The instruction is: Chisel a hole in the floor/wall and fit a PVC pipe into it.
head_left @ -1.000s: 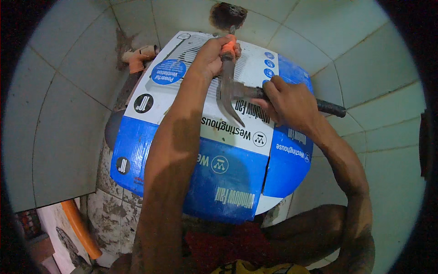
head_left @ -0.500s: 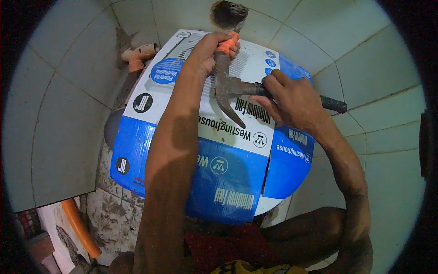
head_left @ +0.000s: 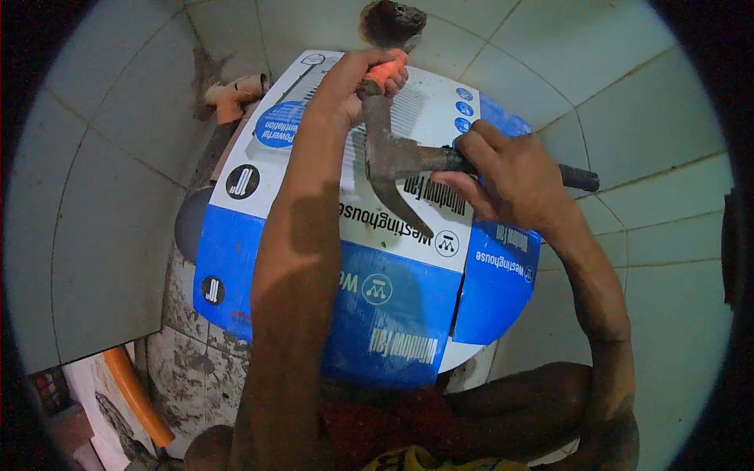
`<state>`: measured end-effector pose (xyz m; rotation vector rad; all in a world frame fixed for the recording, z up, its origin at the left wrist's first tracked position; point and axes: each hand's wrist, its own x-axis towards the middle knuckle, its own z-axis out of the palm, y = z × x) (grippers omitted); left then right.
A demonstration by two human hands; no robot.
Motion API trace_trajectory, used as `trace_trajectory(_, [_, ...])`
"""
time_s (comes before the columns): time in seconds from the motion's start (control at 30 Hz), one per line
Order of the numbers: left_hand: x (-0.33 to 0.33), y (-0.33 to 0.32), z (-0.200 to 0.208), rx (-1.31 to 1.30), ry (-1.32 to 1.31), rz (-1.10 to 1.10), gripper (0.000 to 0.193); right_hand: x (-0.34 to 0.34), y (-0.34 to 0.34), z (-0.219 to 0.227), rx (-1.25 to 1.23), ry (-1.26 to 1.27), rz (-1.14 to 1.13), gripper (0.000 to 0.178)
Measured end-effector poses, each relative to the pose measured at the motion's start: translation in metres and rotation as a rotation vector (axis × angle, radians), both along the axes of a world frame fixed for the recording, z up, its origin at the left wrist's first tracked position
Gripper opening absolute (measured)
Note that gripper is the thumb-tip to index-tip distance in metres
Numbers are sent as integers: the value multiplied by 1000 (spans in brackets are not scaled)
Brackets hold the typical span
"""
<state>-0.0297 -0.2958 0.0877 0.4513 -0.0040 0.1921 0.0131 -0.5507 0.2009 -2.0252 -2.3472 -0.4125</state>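
The person's left hand (head_left: 349, 85) is closed around the orange grip of a chisel (head_left: 386, 72), its blade pointing away toward the lower right edge of a ragged hole (head_left: 390, 23) in a tiled wall (head_left: 318, 31). The right hand (head_left: 517, 174) grasps the dark handle of a claw hammer (head_left: 393, 159), its striking face right by the chisel's butt. Both tools are above a blue-and-white cardboard box (head_left: 397, 302), near a T-shaped pipe fitting (head_left: 230, 100) at left.
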Motion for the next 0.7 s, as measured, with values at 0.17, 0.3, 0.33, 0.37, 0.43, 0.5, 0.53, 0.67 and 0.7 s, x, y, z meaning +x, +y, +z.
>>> trace_trajectory(0.17, [10,-6,-9,-14,15,8,19,4,0,-7,-2,-2,-17,43])
trace_trajectory(0.3, [12,-12,-9,25,37,36,19,2,-4,-8,-11,5,-5,43])
trace_trajectory(0.33, [14,-13,-8,25,35,34,19,2,-6,-6,-13,-7,-5,43])
trace_trajectory(0.37, [16,-12,-8,9,28,15,19,3,-9,-4,-14,-19,-4,44])
trace_trajectory(0.43, [15,-15,-4,-6,24,-4,18,6,-14,-3,2,-12,8,44])
trace_trajectory(0.5, [11,-21,0,1,55,43,18,10,-17,-3,17,0,20,44])
trace_trajectory(0.53, [11,-21,0,3,55,44,18,10,-19,-1,9,-8,18,44])
trace_trajectory(0.67, [12,-24,4,33,39,39,19,11,-22,2,-2,-5,15,44])
trace_trajectory(0.7, [13,-26,5,52,49,53,19,11,-23,2,-3,-6,13,44])
